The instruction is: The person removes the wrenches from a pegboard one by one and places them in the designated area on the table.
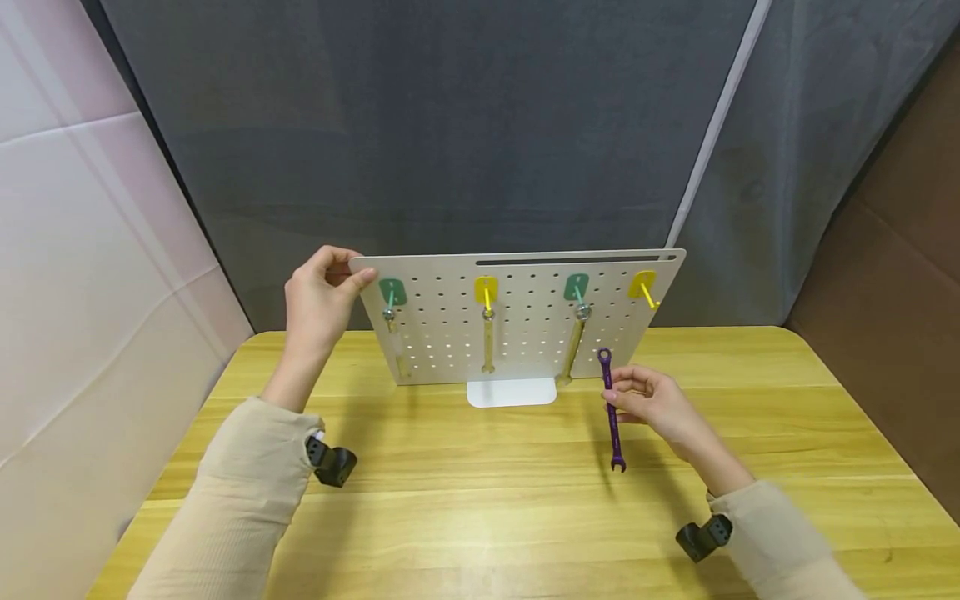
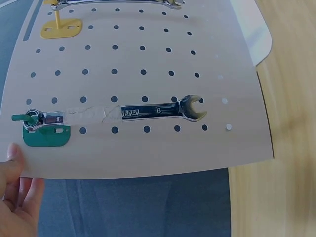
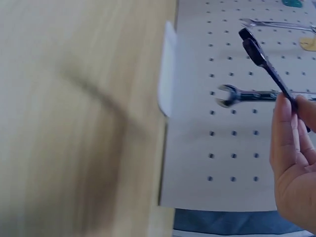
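A white pegboard [image 1: 450,342] stands upright on the table, and my left hand [image 1: 318,287] pinches its upper left corner between thumb and fingers. My right hand [image 1: 652,404] holds a purple combination wrench [image 1: 614,421] by the middle, ring end up and open end down, in front of the board's lower right. Silver wrenches hang by their ring ends from three hooks: one at the left green hook [image 2: 47,136], one at the left yellow hook [image 1: 486,289] and one at the right green hook [image 1: 577,287]. The far right yellow hook [image 1: 642,285] carries nothing.
The board's white foot plate [image 1: 512,393] rests on the wooden table [image 1: 465,508]. Behind stands a grey cloth partition [image 1: 420,125], with a pale panel [image 1: 97,250] on the left and a brown one [image 1: 892,242] on the right. Each sleeve carries a small black wrist camera [image 1: 330,462].
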### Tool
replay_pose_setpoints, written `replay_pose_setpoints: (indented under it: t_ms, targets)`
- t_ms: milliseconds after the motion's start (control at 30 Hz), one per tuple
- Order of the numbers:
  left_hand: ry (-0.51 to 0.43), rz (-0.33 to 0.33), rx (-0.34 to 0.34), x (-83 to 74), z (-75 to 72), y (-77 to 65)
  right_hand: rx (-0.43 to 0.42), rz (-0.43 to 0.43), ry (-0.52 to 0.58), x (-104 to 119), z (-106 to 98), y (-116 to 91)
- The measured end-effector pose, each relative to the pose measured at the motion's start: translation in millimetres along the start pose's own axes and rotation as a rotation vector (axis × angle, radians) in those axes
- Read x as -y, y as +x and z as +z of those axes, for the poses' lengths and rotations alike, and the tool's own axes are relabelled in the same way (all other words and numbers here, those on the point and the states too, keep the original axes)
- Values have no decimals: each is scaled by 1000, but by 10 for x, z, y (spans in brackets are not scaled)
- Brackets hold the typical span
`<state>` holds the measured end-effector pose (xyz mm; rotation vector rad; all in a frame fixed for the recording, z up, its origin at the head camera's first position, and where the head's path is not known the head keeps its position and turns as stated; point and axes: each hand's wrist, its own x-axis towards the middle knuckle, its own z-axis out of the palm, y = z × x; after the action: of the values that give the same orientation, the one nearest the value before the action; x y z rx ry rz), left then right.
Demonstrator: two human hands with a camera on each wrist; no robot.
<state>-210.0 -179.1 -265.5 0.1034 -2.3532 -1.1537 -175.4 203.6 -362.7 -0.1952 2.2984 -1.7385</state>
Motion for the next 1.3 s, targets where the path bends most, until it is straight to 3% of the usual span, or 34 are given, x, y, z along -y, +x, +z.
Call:
replay_pose_setpoints:
  t_ms: [467, 833, 1300]
  targets:
    - [-9, 8, 0, 4, 4, 1, 81, 79, 10, -306, 167, 89]
    - [-8, 7, 2, 3, 2, -3, 68, 156, 38, -499, 244, 96]
    - [-3, -21, 26, -11, -24, -7, 23, 279, 24, -579, 299, 66]
